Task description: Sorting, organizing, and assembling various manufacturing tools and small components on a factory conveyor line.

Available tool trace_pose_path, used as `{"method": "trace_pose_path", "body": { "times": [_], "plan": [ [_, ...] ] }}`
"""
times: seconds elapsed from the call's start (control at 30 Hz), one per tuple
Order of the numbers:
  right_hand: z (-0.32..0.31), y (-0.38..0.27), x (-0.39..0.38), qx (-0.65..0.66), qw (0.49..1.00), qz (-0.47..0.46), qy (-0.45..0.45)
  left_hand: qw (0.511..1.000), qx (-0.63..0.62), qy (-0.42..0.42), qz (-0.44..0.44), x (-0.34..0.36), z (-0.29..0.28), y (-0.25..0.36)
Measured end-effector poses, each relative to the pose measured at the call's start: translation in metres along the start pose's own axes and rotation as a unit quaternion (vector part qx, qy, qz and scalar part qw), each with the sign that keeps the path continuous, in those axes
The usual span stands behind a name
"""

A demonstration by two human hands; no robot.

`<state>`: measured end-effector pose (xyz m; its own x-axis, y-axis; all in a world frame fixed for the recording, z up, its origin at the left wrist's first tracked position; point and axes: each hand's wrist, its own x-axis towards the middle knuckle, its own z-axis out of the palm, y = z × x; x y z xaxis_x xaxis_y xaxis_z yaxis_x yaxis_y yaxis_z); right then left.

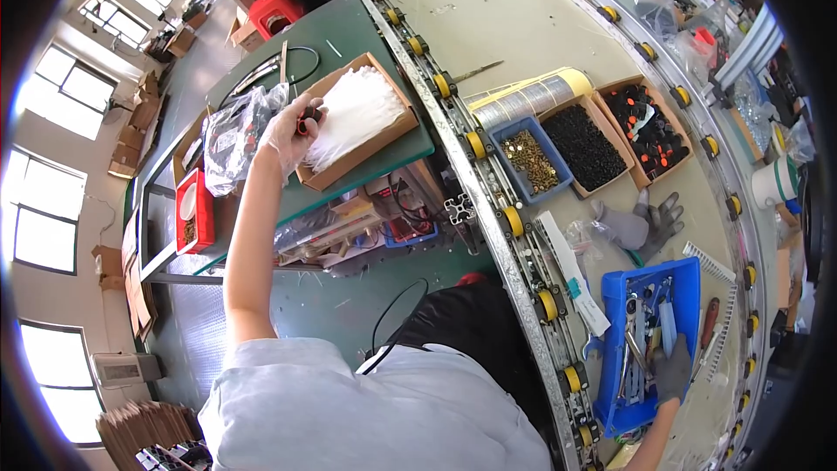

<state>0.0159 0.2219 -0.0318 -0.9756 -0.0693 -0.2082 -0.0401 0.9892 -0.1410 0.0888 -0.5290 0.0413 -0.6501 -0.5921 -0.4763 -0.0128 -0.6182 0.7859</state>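
Note:
My left hand (292, 133), in what looks like a thin pale glove, is closed around a small black part with orange ends (309, 120). It is over the near left edge of an open cardboard box (330, 176) full of thin white strips (356, 113). Beside it lies a clear plastic bag (234, 144) of dark and orange parts. My right hand (672, 373), in a grey glove, reaches into a blue tray (614, 331) of wrenches (636, 344). It rests by a flat blue tool (668, 321); its fingertips are too unclear to show a grip.
A roller rail (514, 221) runs between the green table (336, 30) and the pale work surface. On that surface are a blue bin of brass fittings (530, 161), boxes of black parts (586, 146) and black-orange parts (645, 126), and a loose grey glove (641, 225). A red bin (195, 209) is left.

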Motion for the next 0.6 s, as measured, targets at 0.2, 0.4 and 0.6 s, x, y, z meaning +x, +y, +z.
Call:
{"method": "trace_pose_path", "body": {
  "times": [0.2,0.4,0.6],
  "plan": [
    [0.007,0.023,-0.005,-0.027,0.996,0.028,0.076,0.986,-0.067,0.059,0.142,-0.008,-0.028,0.042],
    [0.005,0.027,-0.005,0.039,0.988,0.061,0.139,0.825,0.311,0.272,0.385,-0.036,-0.121,0.125],
    [-0.001,0.027,0.007,0.114,0.979,0.058,0.157,0.717,0.524,0.315,0.334,-0.039,-0.154,0.142]
  ]
}}
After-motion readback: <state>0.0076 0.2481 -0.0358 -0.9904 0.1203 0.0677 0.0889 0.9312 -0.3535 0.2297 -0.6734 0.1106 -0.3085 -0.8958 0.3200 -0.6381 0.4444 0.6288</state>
